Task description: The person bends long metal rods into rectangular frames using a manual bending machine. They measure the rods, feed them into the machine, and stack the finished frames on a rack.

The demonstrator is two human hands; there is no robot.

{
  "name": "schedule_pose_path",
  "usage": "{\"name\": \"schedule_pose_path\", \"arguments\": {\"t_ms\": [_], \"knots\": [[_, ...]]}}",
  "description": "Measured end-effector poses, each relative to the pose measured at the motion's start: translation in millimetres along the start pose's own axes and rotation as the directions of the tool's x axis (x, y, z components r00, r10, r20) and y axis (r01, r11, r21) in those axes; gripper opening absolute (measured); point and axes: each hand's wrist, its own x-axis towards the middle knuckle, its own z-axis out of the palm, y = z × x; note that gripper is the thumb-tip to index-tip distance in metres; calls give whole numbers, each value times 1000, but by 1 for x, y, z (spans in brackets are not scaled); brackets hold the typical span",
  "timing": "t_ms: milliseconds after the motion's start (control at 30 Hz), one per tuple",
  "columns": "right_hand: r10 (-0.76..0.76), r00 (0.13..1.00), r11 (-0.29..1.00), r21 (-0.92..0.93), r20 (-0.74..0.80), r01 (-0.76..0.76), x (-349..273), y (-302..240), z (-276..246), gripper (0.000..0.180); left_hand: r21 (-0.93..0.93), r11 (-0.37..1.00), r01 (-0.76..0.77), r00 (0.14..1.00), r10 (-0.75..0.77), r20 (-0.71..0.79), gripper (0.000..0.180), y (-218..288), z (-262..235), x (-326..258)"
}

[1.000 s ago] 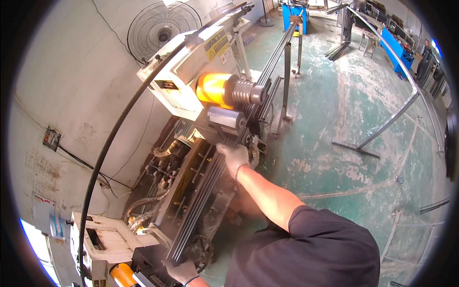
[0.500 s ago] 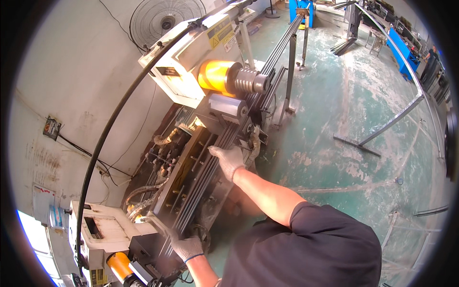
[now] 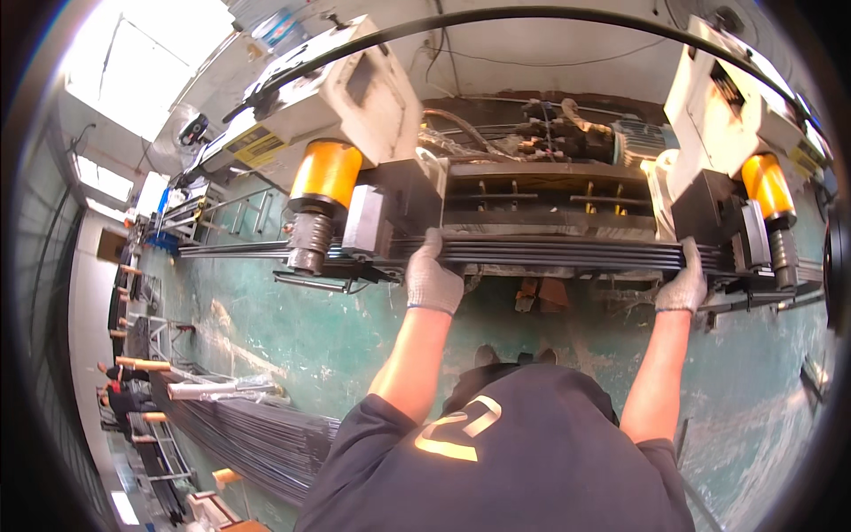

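A bundle of several long dark metal bars (image 3: 558, 253) lies side by side across the machine in front of me. My left hand (image 3: 434, 282), in a pale knitted glove, grips the near side of the bundle with its thumb over the top. Farther right, my gloved right hand (image 3: 683, 285) grips the same bars, thumb also on top. The fingers of both hands are mostly hidden beneath the bars. Close to my left hand is a grey metal block (image 3: 368, 220); a similar block (image 3: 753, 235) stands beyond my right hand.
Two cream machine heads (image 3: 377, 111) with orange cylinders (image 3: 326, 173) flank the work area. A black hose (image 3: 514, 12) arches overhead. Behind the bars are hoses and a motor (image 3: 640, 142). A large stack of dark bars (image 3: 257, 434) lies at lower left, with people (image 3: 124, 390) beyond.
My view has swung to the left, so the bars now run across it. My left hand, blurred before, is now steady on the bars; my right hand remains at the bundle.
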Motion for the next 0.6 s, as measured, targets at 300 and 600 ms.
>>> {"name": "schedule_pose_path", "arguments": {"t_ms": [300, 600], "knots": [[149, 989, 989, -7, -20, -149, 8, 1, -4, 29, 45, 999, -12, 976, 21, -218, 27, 1, 19, -25], [164, 985, 985, 50, 53, -167, 17, -30, -18, 20, 159, 956, 247, 967, -254, 21, 33, -34, -5, -29]]}}
